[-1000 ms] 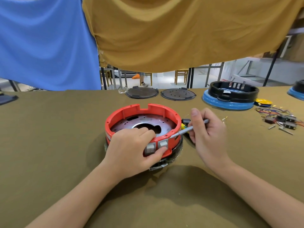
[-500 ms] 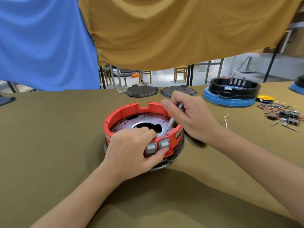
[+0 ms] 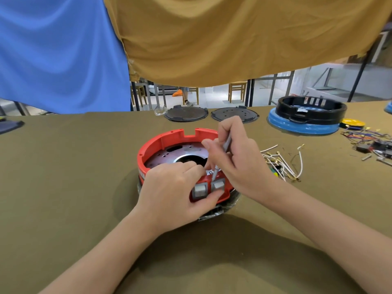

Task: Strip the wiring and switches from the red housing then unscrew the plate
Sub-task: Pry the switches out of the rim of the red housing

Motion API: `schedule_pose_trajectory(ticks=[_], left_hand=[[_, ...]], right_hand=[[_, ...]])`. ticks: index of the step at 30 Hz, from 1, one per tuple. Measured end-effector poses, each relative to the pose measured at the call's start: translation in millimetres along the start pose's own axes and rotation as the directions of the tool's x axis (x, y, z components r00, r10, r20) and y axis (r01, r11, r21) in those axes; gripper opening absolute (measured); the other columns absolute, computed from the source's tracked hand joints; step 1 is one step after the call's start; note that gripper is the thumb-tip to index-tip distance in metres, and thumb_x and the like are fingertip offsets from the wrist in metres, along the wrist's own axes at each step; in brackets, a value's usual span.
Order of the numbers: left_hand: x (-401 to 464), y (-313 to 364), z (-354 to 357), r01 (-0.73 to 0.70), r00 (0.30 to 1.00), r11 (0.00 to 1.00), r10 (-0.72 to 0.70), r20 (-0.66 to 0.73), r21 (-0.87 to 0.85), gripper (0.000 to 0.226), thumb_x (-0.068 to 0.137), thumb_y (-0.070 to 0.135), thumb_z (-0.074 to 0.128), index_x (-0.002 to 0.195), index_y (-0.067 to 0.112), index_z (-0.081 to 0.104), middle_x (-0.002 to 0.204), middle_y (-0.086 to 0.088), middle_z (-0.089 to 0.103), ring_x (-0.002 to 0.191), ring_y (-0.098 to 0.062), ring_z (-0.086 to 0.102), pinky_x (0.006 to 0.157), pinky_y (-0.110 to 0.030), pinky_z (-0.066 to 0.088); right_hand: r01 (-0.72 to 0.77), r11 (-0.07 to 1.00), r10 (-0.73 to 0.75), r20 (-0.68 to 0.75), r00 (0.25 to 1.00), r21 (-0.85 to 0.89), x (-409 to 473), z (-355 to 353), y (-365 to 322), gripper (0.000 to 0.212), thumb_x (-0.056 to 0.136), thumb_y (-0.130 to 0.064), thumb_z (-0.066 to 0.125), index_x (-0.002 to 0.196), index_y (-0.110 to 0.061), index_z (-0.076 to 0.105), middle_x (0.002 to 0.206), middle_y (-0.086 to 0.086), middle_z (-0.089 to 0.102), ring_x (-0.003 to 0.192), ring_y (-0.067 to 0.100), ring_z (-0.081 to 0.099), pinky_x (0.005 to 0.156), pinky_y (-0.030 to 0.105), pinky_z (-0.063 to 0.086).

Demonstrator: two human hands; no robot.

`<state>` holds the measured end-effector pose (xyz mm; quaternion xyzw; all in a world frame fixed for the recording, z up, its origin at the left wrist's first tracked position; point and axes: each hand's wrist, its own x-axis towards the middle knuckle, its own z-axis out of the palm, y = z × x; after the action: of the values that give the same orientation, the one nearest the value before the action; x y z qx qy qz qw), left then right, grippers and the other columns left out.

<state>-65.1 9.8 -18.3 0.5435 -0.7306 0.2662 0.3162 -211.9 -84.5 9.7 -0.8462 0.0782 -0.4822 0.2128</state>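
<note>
Olive-brown cloth covers the counter [image 3: 63, 187]; blue and mustard sheets hang behind its far edge. Red housing [image 3: 157, 143] sits at centre of the counter, open side up, on a dark base that shows at its near-right edge. Metal plate [image 3: 169, 154] lies inside the ring, with a large round opening in its middle. Two grey switches [image 3: 209, 187] are seated side by side in the housing's near wall.

Left hand [image 3: 171, 194]: fingers curled over the near rim, thumb pressed against the wall below the switches, so it grips the housing. Right hand [image 3: 237, 158]: thumb and fingers pinch a slim grey metal tool [image 3: 226, 145] (a small screwdriver, by its look). Shaft slants down toward the person; its tip meets the top edge of the right-hand switch, just inside the rim.

Loose white wires [image 3: 284, 160] with metal terminals lie on the cloth just right of the right hand, apart from the housing. Further right, near the frame edge: a pile of coloured wiring and small dark parts [image 3: 369, 141]. At the far edge: two dark round lids [image 3: 186, 113] side by side, and a black ring housing on a blue base [image 3: 307, 115].
</note>
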Motion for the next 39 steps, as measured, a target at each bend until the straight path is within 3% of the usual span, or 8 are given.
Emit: schedule_pose_trajectory(ticks=[2, 7, 14, 17, 22, 28, 34, 39], left_hand=[[0.4, 0.1, 0.0, 0.007, 1.0, 1.0, -0.007, 0.002, 0.001, 0.043, 0.086, 0.058, 0.056, 0.069, 0.019, 0.062, 0.058, 0.01, 0.056, 0.049, -0.008, 0.05, 0.044, -0.034, 0.042], [-0.5, 0.8, 0.0, 0.027, 1.0, 0.999, -0.027, 0.001, -0.02, 0.045, 0.087, 0.059, 0.057, 0.069, 0.019, 0.067, 0.059, 0.01, 0.059, 0.051, -0.009, 0.054, 0.045, -0.035, 0.044], [0.2, 1.4, 0.1, 0.034, 0.999, 0.999, -0.034, -0.012, -0.027, 0.043, 0.085, 0.059, 0.059, 0.072, 0.02, 0.07, 0.061, 0.011, 0.061, 0.053, -0.009, 0.055, 0.047, -0.033, 0.045], [0.1, 1.5, 0.1, 0.035, 0.999, 0.999, -0.035, -0.01, -0.025, 0.043, 0.084, 0.058, 0.06, 0.07, 0.019, 0.069, 0.059, 0.01, 0.06, 0.052, -0.01, 0.054, 0.046, -0.035, 0.044], [-0.6, 0.1, -1.2, 0.07, 0.996, 0.997, -0.068, 0.057, -0.03, 0.051, 0.087, 0.065, 0.051, 0.074, 0.019, 0.069, 0.063, 0.009, 0.062, 0.055, -0.011, 0.057, 0.05, -0.038, 0.045], [-0.2, 0.1, -0.6, 0.052, 0.999, 0.998, -0.051, 0.019, -0.045, 0.045, 0.086, 0.062, 0.057, 0.075, 0.02, 0.071, 0.064, 0.009, 0.064, 0.056, -0.01, 0.059, 0.049, -0.037, 0.047], [-1.2, -1.5, 1.7, 0.042, 0.999, 0.998, -0.043, -0.022, -0.045, 0.044, 0.084, 0.061, 0.06, 0.073, 0.02, 0.071, 0.063, 0.011, 0.063, 0.056, -0.01, 0.058, 0.048, -0.034, 0.046], [-0.9, -1.4, 1.3, 0.032, 0.999, 0.998, -0.033, -0.022, -0.049, 0.039, 0.084, 0.06, 0.062, 0.081, 0.023, 0.074, 0.07, 0.012, 0.068, 0.061, -0.007, 0.061, 0.051, -0.029, 0.047]], right_hand=[[0.01, 1.0, -0.01, -0.006, 1.0, -0.016, 0.4, 0.3, -2.4, 0.018, 0.102, -0.025, 0.044, 0.093, -0.032, 0.03, 0.059, 0.009, 0.05, 0.054, 0.023, 0.065, 0.047, 0.031, 0.049], [-0.113, 0.992, 0.12, 0.131, 0.984, -0.057, 13.5, -1.0, -3.6, 0.024, 0.104, -0.013, 0.042, 0.087, -0.027, 0.031, 0.059, 0.018, 0.048, 0.053, 0.04, 0.054, 0.051, 0.049, 0.039], [-0.19, 0.979, 0.206, 0.344, 0.916, -0.079, 35.5, -1.4, -2.9, 0.027, 0.104, -0.014, 0.042, 0.082, -0.024, 0.03, 0.071, 0.027, 0.047, 0.064, 0.042, 0.05, 0.056, 0.044, 0.038], [-0.16, 0.986, 0.169, 0.243, 0.955, -0.057, 28.2, -1.8, -3.2, 0.026, 0.104, -0.013, 0.042, 0.083, -0.023, 0.032, 0.067, 0.023, 0.046, 0.059, 0.043, 0.051, 0.056, 0.05, 0.039], [0.109, 0.985, -0.099, 0.08, 0.992, -0.136, 6.0, -2.3, -11.9, 0.016, 0.102, -0.011, 0.042, 0.091, -0.018, 0.032, 0.056, -0.002, 0.037, 0.047, 0.028, 0.054, 0.045, 0.038, 0.04], [-0.052, 0.994, 0.072, 0.207, 0.976, -0.099, 16.5, -5.4, -14.3, 0.018, 0.104, -0.009, 0.042, 0.091, -0.016, 0.033, 0.059, 0.015, 0.048, 0.054, 0.036, 0.054, 0.054, 0.051, 0.041], [-0.145, 0.982, 0.182, 0.39, 0.903, -0.122, 33.1, -6.2, -8.4, 0.026, 0.103, -0.01, 0.042, 0.084, -0.022, 0.03, 0.05, -0.006, 0.033, 0.045, 0.013, 0.028, 0.046, 0.023, 0.029], [-0.172, 0.975, 0.217, 0.442, 0.87, -0.142, 42.0, -1.4, -5.0, 0.027, 0.101, -0.009, 0.043, 0.081, -0.02, 0.03, 0.058, -0.002, 0.034, 0.049, 0.01, 0.026, 0.047, 0.021, 0.03]])
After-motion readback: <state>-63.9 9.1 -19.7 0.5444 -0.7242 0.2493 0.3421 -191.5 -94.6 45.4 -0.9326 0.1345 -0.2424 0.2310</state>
